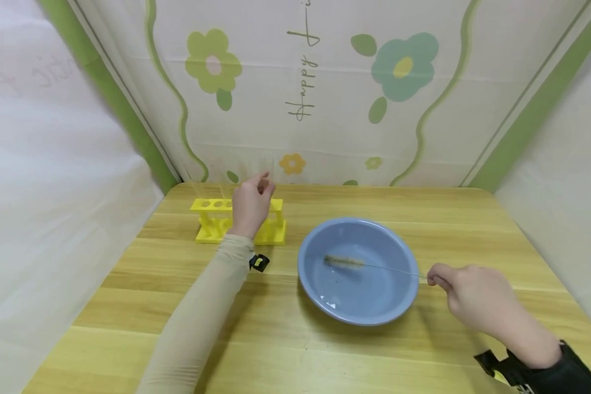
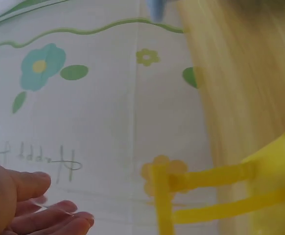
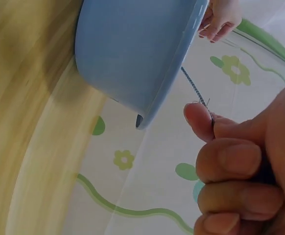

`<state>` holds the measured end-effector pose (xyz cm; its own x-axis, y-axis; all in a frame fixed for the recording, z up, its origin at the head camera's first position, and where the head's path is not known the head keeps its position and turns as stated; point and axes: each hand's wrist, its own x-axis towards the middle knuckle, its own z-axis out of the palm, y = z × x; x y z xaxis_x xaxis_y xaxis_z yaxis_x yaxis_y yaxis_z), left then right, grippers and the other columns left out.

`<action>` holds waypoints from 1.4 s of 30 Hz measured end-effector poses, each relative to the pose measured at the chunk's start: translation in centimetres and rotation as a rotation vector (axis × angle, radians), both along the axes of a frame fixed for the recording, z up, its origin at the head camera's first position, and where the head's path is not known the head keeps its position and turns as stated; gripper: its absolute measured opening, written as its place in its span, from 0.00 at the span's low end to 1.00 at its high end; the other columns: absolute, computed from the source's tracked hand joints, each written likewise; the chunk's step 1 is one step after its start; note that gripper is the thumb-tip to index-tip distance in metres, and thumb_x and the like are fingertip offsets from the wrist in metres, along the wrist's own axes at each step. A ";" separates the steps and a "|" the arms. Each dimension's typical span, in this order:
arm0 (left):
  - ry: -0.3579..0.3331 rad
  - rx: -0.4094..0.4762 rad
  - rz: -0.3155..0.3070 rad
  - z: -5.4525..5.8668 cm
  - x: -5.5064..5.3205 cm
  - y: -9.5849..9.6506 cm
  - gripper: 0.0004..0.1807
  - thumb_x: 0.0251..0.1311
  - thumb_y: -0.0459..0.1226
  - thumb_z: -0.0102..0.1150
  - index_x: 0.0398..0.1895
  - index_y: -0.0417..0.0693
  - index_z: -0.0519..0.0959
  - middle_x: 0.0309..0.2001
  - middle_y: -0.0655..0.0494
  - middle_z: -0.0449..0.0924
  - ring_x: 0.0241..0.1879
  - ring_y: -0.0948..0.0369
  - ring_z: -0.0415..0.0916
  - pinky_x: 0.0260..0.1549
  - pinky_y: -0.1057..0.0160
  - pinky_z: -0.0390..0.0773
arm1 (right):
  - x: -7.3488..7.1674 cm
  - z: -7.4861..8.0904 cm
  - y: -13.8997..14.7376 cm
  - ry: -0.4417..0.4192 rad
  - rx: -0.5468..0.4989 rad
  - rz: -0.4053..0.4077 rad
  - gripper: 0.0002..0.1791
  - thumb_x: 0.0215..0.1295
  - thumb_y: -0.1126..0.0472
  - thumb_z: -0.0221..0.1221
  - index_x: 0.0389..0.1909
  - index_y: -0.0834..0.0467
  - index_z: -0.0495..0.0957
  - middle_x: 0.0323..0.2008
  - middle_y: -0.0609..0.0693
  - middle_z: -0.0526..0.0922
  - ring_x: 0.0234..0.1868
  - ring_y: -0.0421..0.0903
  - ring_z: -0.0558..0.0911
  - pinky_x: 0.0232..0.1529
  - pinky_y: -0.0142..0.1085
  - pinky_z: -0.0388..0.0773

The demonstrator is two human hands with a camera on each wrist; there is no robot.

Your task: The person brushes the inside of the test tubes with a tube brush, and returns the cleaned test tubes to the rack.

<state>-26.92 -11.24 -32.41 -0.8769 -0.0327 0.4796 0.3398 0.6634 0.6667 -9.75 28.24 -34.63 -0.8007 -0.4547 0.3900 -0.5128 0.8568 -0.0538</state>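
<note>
In the head view my right hand pinches the wire handle of a test tube brush. The bristles are inside the blue basin, over its bottom. The right wrist view shows the twisted wire between thumb and forefinger. My left hand is over the yellow test tube rack, with thumb and fingers apart in the left wrist view. Clear test tubes stand faintly visible in the rack, partly hidden by that hand. A faint clear edge shows beside the left fingers; whether they touch a tube is unclear.
The rack and basin stand on a wooden table, the rack at the back left. A white curtain with printed flowers hangs along the back edge. White cloth walls close off both sides.
</note>
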 end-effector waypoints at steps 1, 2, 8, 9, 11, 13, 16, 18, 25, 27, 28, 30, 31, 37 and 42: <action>0.017 -0.006 -0.010 0.4 0.2 0.0 0.20 0.68 0.37 0.60 0.60 0.38 0.77 0.43 0.46 0.86 0.38 0.55 0.83 0.39 0.59 0.83 | 0.1 0.0 0.2 -0.018 -0.018 -0.008 0.10 0.57 0.69 0.64 0.32 0.49 0.82 0.25 0.38 0.84 0.14 0.28 0.64 0.13 0.29 0.60; 0.031 -0.008 -0.020 0.7 0.4 0.0 0.20 0.68 0.37 0.60 0.60 0.37 0.77 0.43 0.46 0.86 0.38 0.55 0.83 0.39 0.59 0.83 | 0.2 0.1 0.4 -0.038 -0.039 -0.018 0.11 0.58 0.70 0.64 0.32 0.49 0.82 0.26 0.38 0.84 0.14 0.28 0.63 0.14 0.29 0.60; 0.084 0.007 -0.040 2.3 0.8 -0.3 0.21 0.68 0.38 0.60 0.61 0.37 0.77 0.44 0.46 0.85 0.40 0.55 0.83 0.42 0.61 0.82 | 0.9 0.4 1.4 -0.167 -0.181 -0.081 0.12 0.65 0.72 0.59 0.35 0.50 0.83 0.22 0.35 0.78 0.15 0.30 0.59 0.18 0.30 0.61; 0.092 0.012 -0.039 2.5 0.8 -0.4 0.21 0.69 0.39 0.60 0.61 0.38 0.77 0.44 0.46 0.85 0.40 0.55 0.83 0.42 0.61 0.82 | 1.1 0.5 1.6 -0.183 -0.208 -0.083 0.12 0.66 0.72 0.58 0.35 0.51 0.82 0.20 0.34 0.75 0.15 0.30 0.59 0.17 0.30 0.61; 0.108 0.032 -0.042 3.1 0.8 -0.6 0.21 0.68 0.39 0.60 0.61 0.38 0.77 0.45 0.45 0.85 0.41 0.55 0.84 0.43 0.61 0.82 | 1.3 0.6 1.9 -0.208 -0.261 -0.081 0.12 0.68 0.72 0.57 0.36 0.51 0.82 0.16 0.32 0.68 0.14 0.30 0.58 0.16 0.30 0.60; 0.119 0.059 -0.048 3.9 1.1 -0.8 0.21 0.68 0.38 0.61 0.60 0.38 0.77 0.45 0.45 0.85 0.42 0.56 0.84 0.43 0.62 0.82 | 1.5 0.7 2.1 -0.237 -0.309 -0.075 0.12 0.69 0.72 0.56 0.36 0.52 0.82 0.14 0.34 0.63 0.13 0.31 0.58 0.15 0.30 0.60; 0.175 0.095 -0.066 5.1 1.8 -0.9 0.20 0.67 0.37 0.62 0.59 0.38 0.78 0.44 0.46 0.85 0.43 0.56 0.84 0.45 0.64 0.82 | 1.8 0.7 2.6 -0.284 -0.367 -0.071 0.12 0.71 0.72 0.54 0.37 0.53 0.82 0.14 0.35 0.62 0.13 0.32 0.58 0.14 0.31 0.60; 0.254 0.083 -0.093 5.9 2.5 -0.7 0.20 0.66 0.37 0.63 0.58 0.37 0.79 0.42 0.46 0.85 0.43 0.56 0.84 0.46 0.63 0.81 | 2.0 0.7 2.9 -0.311 -0.405 -0.067 0.11 0.72 0.72 0.53 0.38 0.55 0.81 0.14 0.37 0.62 0.12 0.33 0.59 0.15 0.31 0.60; 0.613 -0.239 -0.281 6.8 5.2 0.2 0.17 0.65 0.32 0.63 0.56 0.34 0.78 0.38 0.43 0.81 0.33 0.53 0.80 0.31 0.61 0.82 | 2.5 0.3 3.5 -0.340 -0.485 -0.062 0.11 0.72 0.72 0.53 0.39 0.56 0.81 0.15 0.39 0.64 0.12 0.35 0.60 0.15 0.31 0.59; 0.633 -0.348 -0.335 6.4 6.2 0.2 0.18 0.64 0.31 0.64 0.56 0.37 0.78 0.39 0.44 0.80 0.30 0.55 0.80 0.24 0.63 0.80 | 2.6 0.2 3.6 -0.343 -0.501 -0.051 0.11 0.73 0.72 0.52 0.39 0.56 0.81 0.15 0.39 0.64 0.12 0.36 0.60 0.15 0.31 0.59; 0.634 -0.407 -0.353 6.1 6.6 0.2 0.17 0.63 0.31 0.65 0.56 0.39 0.79 0.39 0.45 0.79 0.29 0.55 0.80 0.21 0.63 0.79 | 2.7 0.2 3.7 -0.344 -0.509 -0.046 0.11 0.73 0.72 0.52 0.39 0.56 0.81 0.15 0.39 0.64 0.12 0.36 0.60 0.15 0.31 0.59; 0.619 -0.514 -0.386 5.4 7.4 -0.1 0.17 0.62 0.32 0.66 0.54 0.43 0.81 0.39 0.46 0.79 0.26 0.56 0.79 0.17 0.64 0.77 | 2.8 0.1 3.8 -0.356 -0.530 -0.037 0.11 0.73 0.72 0.52 0.39 0.56 0.80 0.15 0.40 0.64 0.12 0.37 0.60 0.14 0.32 0.59; 0.612 -0.568 -0.398 5.0 7.7 -0.2 0.17 0.61 0.32 0.67 0.53 0.45 0.81 0.39 0.47 0.78 0.25 0.57 0.77 0.16 0.65 0.75 | 2.8 0.1 3.9 -0.360 -0.535 -0.039 0.11 0.74 0.71 0.51 0.39 0.56 0.80 0.15 0.40 0.64 0.12 0.37 0.61 0.14 0.32 0.59; 0.570 -0.791 -0.430 3.1 9.0 -1.2 0.20 0.55 0.30 0.71 0.51 0.49 0.80 0.38 0.49 0.79 0.25 0.55 0.75 0.17 0.64 0.74 | 3.2 0.2 4.0 -0.359 -0.562 -0.035 0.11 0.74 0.71 0.51 0.40 0.57 0.80 0.15 0.42 0.64 0.12 0.38 0.61 0.13 0.34 0.60; 0.565 -0.860 -0.450 2.3 9.3 -1.8 0.21 0.55 0.31 0.72 0.53 0.48 0.79 0.37 0.49 0.82 0.30 0.51 0.79 0.29 0.57 0.81 | 3.6 0.2 3.8 -0.347 -0.580 -0.028 0.12 0.73 0.72 0.52 0.40 0.55 0.81 0.16 0.42 0.64 0.13 0.38 0.62 0.12 0.34 0.59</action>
